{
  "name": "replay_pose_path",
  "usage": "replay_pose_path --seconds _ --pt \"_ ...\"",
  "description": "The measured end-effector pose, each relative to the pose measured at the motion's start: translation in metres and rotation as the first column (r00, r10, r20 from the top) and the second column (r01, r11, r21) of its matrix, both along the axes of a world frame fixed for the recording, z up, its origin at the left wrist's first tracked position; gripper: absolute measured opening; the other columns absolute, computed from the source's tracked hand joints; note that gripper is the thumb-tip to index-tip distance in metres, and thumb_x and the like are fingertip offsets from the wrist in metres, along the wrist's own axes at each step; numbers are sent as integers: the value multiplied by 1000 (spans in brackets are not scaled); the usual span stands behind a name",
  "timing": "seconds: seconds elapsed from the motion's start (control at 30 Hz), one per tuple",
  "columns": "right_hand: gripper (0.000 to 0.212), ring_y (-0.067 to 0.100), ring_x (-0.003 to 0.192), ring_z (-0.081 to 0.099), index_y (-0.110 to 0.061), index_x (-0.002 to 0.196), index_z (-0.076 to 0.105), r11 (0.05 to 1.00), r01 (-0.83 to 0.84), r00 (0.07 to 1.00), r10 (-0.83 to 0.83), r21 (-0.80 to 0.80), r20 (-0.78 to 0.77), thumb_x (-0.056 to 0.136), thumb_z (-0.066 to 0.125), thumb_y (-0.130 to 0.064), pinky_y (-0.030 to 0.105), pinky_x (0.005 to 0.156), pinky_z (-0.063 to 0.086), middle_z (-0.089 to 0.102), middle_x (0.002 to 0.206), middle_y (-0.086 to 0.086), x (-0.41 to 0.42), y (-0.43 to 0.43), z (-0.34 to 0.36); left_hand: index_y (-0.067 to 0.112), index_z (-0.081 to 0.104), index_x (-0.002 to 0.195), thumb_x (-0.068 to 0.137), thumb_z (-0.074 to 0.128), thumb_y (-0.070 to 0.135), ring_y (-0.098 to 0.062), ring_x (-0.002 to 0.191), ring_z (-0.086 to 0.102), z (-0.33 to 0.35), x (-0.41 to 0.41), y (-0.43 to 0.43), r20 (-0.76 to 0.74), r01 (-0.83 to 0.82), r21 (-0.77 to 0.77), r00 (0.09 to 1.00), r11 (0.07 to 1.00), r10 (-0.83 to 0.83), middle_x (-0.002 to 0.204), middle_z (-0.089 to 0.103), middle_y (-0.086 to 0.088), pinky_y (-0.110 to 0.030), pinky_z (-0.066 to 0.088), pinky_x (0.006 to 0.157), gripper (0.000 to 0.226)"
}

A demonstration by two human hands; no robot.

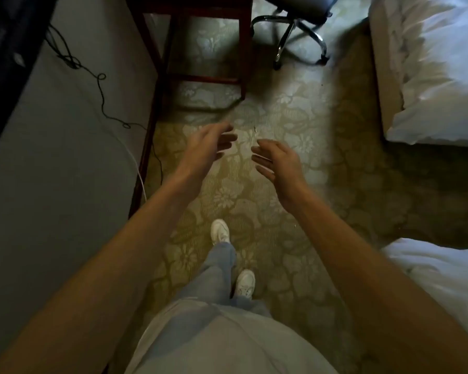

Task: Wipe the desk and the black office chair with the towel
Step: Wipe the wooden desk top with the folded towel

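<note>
Two hands short of the chair [300,4]
Left hand [208,147] and right hand [278,163] hang side by side, apart, fingers relaxed.

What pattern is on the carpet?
A pale floral, leafy pattern on olive-tan carpet, seen best in the head view.

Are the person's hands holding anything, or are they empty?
Empty. The left hand and right hand hover over the carpet with fingers loosely spread, gripping nothing.
</note>
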State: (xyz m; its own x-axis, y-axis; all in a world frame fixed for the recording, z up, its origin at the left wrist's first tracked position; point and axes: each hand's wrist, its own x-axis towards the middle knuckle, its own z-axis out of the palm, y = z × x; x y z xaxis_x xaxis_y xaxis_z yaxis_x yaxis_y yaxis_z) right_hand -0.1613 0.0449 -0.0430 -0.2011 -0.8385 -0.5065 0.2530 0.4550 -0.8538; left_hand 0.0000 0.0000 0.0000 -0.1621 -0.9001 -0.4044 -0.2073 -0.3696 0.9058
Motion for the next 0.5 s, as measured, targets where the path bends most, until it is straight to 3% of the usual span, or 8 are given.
replay_pose_path --seconds 0.3,0.5 --pt "26 17 110 71 -14 122 68 999 39 998 -38 18 -54 102 61 -29 36 101 56 73 119 5 -20 -115 6 20 67 126 107 45 42 -11 112 67 -4 -20 -115 -32 64 25 997 998 -63 119 73 4 -36 50 104 37" --pt "15 15 109 71 -23 113 68 1000 31 996 -31 -1 -78 102 62 -31 35 100 55 74 118 2 -31 -180 13 19 68 124 106 48 41 -12 112 67 -3 -31 -179 -48 69 71 997 995 -65 118 74 3 -37 50 105 35"
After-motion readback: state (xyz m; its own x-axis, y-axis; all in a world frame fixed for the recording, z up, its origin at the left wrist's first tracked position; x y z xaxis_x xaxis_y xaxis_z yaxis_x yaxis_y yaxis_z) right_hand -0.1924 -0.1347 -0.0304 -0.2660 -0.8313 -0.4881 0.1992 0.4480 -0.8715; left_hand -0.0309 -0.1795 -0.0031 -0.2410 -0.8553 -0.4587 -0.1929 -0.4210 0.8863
